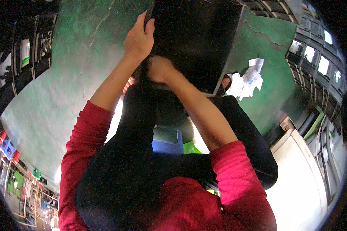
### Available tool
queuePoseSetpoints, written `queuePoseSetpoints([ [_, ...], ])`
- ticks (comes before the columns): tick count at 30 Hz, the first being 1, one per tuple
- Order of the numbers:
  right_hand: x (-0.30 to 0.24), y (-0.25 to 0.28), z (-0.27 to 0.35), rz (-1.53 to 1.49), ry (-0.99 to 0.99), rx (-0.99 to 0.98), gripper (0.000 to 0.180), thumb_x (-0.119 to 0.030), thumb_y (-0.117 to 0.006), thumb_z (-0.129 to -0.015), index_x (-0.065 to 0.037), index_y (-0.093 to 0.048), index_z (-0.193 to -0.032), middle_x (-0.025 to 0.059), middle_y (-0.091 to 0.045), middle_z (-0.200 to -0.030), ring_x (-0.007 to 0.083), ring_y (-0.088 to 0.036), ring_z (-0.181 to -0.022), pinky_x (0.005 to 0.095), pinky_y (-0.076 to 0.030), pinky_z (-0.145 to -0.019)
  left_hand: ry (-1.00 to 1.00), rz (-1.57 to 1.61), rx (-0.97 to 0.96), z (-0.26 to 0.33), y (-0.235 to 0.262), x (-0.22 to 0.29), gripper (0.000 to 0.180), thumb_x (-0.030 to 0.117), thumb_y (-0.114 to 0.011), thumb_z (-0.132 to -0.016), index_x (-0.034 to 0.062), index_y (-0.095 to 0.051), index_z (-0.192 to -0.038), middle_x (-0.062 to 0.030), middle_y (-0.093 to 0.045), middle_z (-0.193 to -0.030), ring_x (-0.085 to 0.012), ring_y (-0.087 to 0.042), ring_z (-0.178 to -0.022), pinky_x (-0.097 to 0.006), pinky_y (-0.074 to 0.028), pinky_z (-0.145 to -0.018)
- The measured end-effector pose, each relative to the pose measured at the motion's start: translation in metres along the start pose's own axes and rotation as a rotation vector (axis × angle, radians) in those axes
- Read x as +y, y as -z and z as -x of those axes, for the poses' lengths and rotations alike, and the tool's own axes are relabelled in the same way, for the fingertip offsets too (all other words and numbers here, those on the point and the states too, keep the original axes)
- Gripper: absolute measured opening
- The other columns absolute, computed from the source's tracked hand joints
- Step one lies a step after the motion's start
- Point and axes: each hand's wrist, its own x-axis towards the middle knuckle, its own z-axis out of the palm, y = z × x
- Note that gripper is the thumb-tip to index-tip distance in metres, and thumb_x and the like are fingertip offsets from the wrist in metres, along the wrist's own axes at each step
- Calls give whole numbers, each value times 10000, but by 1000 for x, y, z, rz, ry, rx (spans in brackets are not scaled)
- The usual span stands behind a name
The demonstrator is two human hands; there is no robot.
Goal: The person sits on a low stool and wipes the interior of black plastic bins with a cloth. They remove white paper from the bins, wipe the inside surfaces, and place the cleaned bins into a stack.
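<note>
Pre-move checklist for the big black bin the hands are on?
1. Left hand gripping the large black plastic bin at its edge: ok.
2. Right hand on the bin's near side: ok; grip cannot tell, blurred.
3. Bin contents: cannot tell, interior dark.
4. Green concrete floor left of bin: ok.
5. Crumpled white paper on the floor right of bin: not ok.

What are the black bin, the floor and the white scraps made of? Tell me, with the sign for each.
Black bin: probably moulded plastic, matte, with smooth flat walls and a thin pale rim; the left hand grips its edge.
Floor: looks like concrete coated in green paint, worn and cracked, with a dull sheen.
White scraps: seemingly crumpled paper or thin plastic film; too blurred to tell which.
</note>
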Motion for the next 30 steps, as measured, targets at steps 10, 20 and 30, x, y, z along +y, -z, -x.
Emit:
queuePoseSetpoints([
  [10, 0, 5, 17, 41, 124, 168, 169, -57, -534, -742, -23, -654, -856, 198, -593, -968, 361, -605, -882, 454, -486, -758, -53, -114, 100, 1, -3, -1, 379, 378, -453, -910, 155, -507, -1211, -168, -650, -926, -393, -603, -888, -482, -470, -761],
  [20, 26, 63, 37, -11, 420, -76, 191, -116, -545, -799, -57, -674, -927, 162, -612, -1060, 313, -592, -982, 405, -483, -808, -58, -19, 120, 1, 0, -6, 390, 419, -442, -911, 181, -531, -1206, -161, -645, -972, -376, -599, -923, -466, -455, -814],
  [30, 38, -14, -24, 390, 287, 539, 187, -128, -542, -783, -39, -679, -872, 166, -505, -1246, 352, -479, -1143, 437, -417, -933, -53, -5, 51, -3, 5, -3, 447, 382, -453, -921, 74, -504, -1242, -212, -596, -1091, -400, -557, -1012, -437, -442, -855],
])
